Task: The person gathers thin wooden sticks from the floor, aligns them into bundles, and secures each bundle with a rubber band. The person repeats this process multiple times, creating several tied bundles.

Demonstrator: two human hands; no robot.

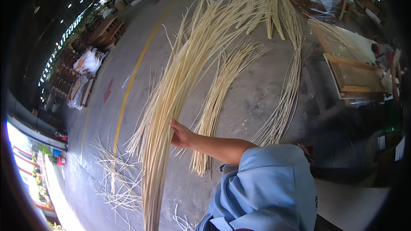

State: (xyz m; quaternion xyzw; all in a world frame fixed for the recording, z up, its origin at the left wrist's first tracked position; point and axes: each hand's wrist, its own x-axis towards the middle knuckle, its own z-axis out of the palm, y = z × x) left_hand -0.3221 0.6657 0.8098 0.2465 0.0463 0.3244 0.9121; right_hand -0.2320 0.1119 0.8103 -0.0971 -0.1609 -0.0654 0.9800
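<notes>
opening (55, 192): blown out, lower left
roof lights (63, 41): bright against dark
floor (252, 98): sheen near opening
rim: black, edges bent

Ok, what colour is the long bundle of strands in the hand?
The bundle is pale straw-yellow, showing best in the head view.

A yellow line (137, 66) is running along the grey floor (252, 98), with a red arrow (108, 91) showing to its left. White plastic wrapping (89, 61) is lying near stacked wood (107, 31). On the right, a framed wooden panel (357, 76) is showing.
</notes>
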